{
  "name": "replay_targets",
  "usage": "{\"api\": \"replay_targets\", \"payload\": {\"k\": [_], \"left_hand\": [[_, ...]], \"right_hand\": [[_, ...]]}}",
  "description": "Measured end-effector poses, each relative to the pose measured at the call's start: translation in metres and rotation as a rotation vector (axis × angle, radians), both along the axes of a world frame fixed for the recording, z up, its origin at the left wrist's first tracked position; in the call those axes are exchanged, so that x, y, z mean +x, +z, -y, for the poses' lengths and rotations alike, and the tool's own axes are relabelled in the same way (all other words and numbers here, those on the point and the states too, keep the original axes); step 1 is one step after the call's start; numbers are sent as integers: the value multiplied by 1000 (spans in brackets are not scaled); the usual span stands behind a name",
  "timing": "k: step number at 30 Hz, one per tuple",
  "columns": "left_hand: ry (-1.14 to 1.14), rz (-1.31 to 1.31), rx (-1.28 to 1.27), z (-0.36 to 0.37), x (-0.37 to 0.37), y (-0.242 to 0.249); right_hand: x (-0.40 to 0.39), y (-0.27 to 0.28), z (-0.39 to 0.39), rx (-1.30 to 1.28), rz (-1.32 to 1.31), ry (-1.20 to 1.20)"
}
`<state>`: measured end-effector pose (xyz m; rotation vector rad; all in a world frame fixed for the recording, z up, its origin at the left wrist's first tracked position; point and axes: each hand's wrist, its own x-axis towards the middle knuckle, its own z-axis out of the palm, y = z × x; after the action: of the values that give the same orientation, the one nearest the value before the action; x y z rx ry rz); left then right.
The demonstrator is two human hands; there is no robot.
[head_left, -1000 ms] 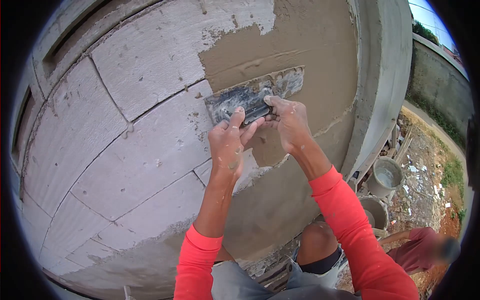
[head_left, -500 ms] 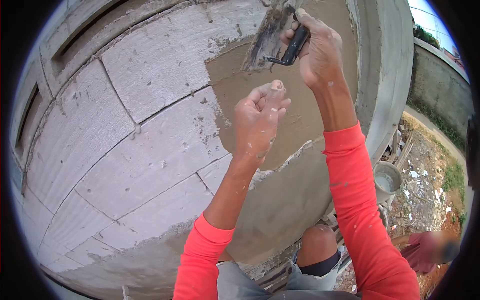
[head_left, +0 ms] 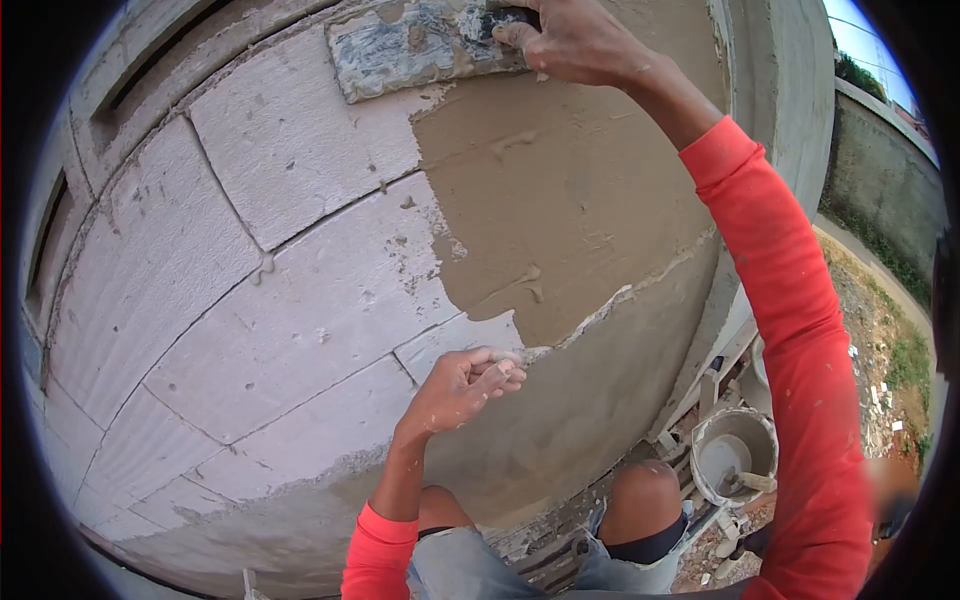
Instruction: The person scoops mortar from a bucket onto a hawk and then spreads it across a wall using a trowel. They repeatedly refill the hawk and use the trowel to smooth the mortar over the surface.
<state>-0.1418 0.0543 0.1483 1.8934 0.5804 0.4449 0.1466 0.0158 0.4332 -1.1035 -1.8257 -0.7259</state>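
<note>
My right hand (head_left: 585, 42) is wrapped round the black handle of a plastering trowel (head_left: 425, 52) at the top of the view. The trowel's long, mortar-smeared blade lies across the upper wall, over the left edge of the wet mortar (head_left: 600, 190). Lower down, my left hand (head_left: 462, 388) is closed in a loose pinch before the wall, with its fingertips dusted grey; no object shows in it. Pale wall blocks (head_left: 300, 315) with dark joints are bare to the left of the mortar patch. A ragged ridge runs along the patch's lower edge.
A mortar-caked bucket (head_left: 733, 455) holding a tool with a pale handle stands at lower right, beside planks. Smooth grey render (head_left: 560, 420) covers the lower wall. My knees (head_left: 642, 505) are close to it. A concrete boundary wall (head_left: 880, 190) stands at far right.
My right hand has swung the trowel up and left, turning its blade from steep to nearly level. My left hand has dropped lower. My view has shifted, bringing the bucket more fully into sight.
</note>
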Motion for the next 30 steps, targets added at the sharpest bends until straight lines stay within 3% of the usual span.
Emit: {"api": "replay_targets", "payload": {"k": [5, 8, 12, 15, 18, 19, 20, 21, 23, 24, 27, 30], "left_hand": [[65, -55, -53, -21, -18, -30], [60, -59, -84, -18, -18, -44], [13, -36, -125, -2, -11, -47], [-42, -59, -104, 10, -17, -51], [-19, -115, -143, 19, -35, -53], [1, -123, -148, 19, -40, -58], [21, -136, -154, 16, -46, -65], [41, -151, -160, 14, -53, -72], [126, -157, -181, 12, -64, -84], [166, -161, -196, 13, -69, -92], [230, -162, -254, 16, -84, -117], [276, -187, -295, 22, -93, -145]], "right_hand": [[-4, 2, 5, -174, 8, -44], [5, -48, 0, -287, 24, -97], [30, -155, -9, -110, 184, -80], [36, -200, 8, -221, 232, -56], [37, -174, 15, -188, 92, -79], [41, -154, 8, -35, 104, -72], [45, -128, -4, 117, 110, -66], [49, -95, -10, -17, -9, -22], [42, -32, -9, -6, -18, 105], [35, -12, -3, 134, 86, 184], [22, 13, 23, -259, -27, -141], [31, -46, 10, -451, -52, -297]]}}
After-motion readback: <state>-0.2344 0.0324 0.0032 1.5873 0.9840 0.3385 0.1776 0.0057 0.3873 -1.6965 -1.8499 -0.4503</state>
